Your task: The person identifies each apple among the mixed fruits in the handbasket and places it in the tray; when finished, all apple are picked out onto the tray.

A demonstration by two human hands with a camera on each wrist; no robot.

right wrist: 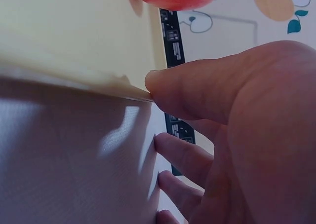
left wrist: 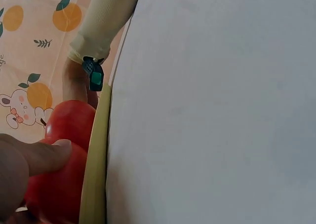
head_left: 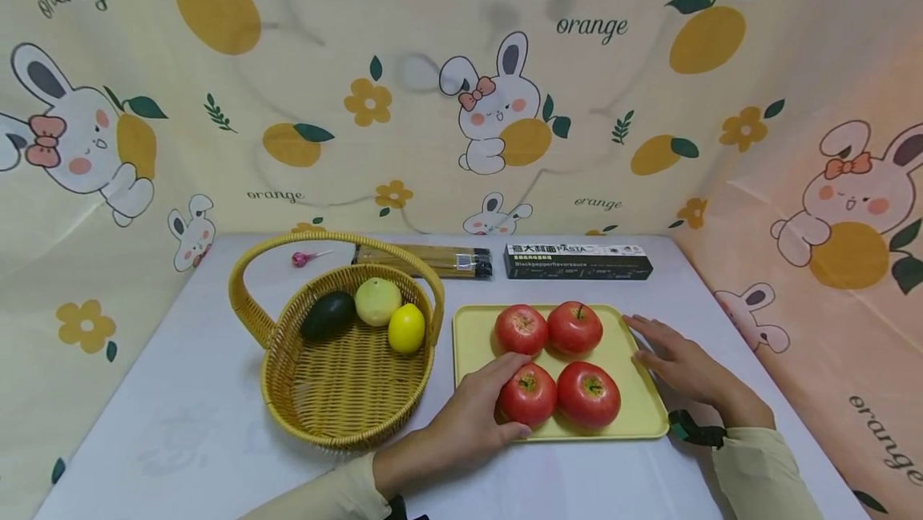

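Observation:
A yellow tray [head_left: 645,416] bears several red apples in two rows. My left hand [head_left: 469,408] holds the front-left apple [head_left: 529,397], its fingers behind the fruit and its thumb in front; in the left wrist view the thumb [left wrist: 47,157] lies against an apple's red skin. The front-right apple [head_left: 588,394] sits right beside it. Behind them are the back-left apple [head_left: 521,329] and the back-right apple [head_left: 574,328]. At the tray's right edge rests my right hand [head_left: 685,364], fingers extended. Its thumb [right wrist: 192,88] touches the rim in the right wrist view.
Left of the tray stands a wicker basket [head_left: 339,392] with a tall handle, holding an avocado [head_left: 328,316], a pale green round fruit [head_left: 378,301] and a lemon [head_left: 407,329]. Behind lie a lollipop [head_left: 303,259], a pack of noodles [head_left: 425,260] and a pasta box [head_left: 578,262].

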